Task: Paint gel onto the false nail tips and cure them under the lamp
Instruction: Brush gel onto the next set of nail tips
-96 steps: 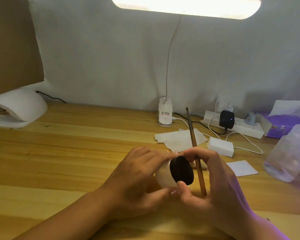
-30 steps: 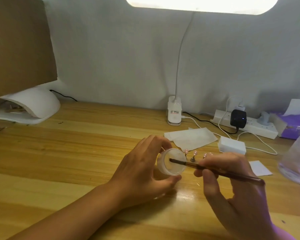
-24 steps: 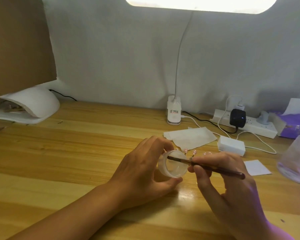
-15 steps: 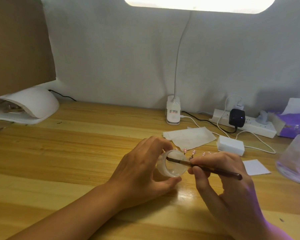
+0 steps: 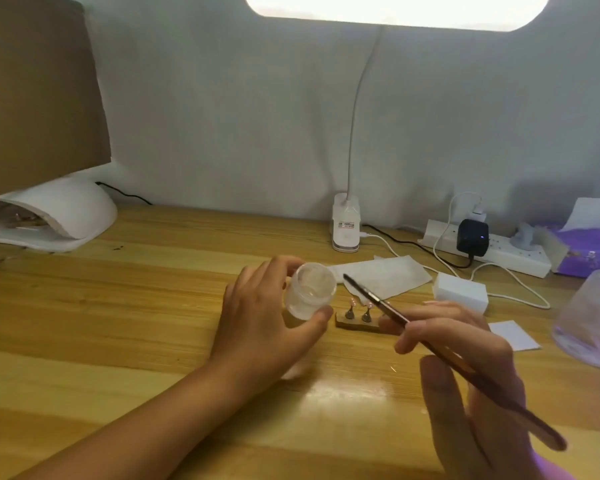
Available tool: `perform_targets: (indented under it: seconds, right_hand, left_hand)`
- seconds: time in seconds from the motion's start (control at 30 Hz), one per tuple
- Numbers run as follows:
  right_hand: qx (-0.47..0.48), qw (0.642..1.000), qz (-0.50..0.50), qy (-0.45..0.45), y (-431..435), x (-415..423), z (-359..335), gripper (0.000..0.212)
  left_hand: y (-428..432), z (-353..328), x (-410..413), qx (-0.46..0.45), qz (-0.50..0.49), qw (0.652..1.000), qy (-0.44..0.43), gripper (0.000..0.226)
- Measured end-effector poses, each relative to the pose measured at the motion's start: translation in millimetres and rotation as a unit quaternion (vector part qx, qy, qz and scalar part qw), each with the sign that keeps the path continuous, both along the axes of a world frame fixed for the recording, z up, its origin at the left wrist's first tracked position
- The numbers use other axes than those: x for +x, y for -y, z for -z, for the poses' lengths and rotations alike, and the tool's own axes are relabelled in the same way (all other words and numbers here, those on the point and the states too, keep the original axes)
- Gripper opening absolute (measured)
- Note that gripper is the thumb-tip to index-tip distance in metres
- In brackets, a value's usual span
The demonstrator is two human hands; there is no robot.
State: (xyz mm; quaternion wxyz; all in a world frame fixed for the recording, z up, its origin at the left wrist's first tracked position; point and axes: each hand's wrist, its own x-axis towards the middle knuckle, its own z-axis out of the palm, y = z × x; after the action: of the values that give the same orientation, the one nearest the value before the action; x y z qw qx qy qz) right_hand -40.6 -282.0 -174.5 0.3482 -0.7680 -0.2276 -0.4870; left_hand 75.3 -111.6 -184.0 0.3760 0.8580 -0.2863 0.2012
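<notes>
Gel pick-up step. Your left hand (image 5: 267, 327) grips the open jar (image 5: 310, 291), tilted, mid-desk. Your right hand (image 5: 465, 358) pinches the brush (image 5: 388, 308), its tip just beside the rim. Tips (image 5: 352, 302) stand between the hands. Next, likely: bristles down lightly onto a tip. Lamp (image 5: 59, 213) sits at the back-left corner.

The bench (image 5: 118, 323) shows pale wood planks, varnished and glossy, catching the light in front of the jar (image 5: 309, 296), which looks like frosted, translucent plastic. Right of the jar the brush (image 5: 390, 311) handle gleams dark and smooth; behind the jar, a paper wipe (image 5: 388, 278) lies matt and creased.
</notes>
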Motion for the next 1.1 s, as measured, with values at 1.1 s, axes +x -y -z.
perform_targets:
  seconds: [1.1]
  right_hand:
    - [-0.067,0.911,0.259,-0.315,22,11,3,0.063]
  left_hand:
    - [3,6,-3,0.169,0.145,0.975,0.001,0.049]
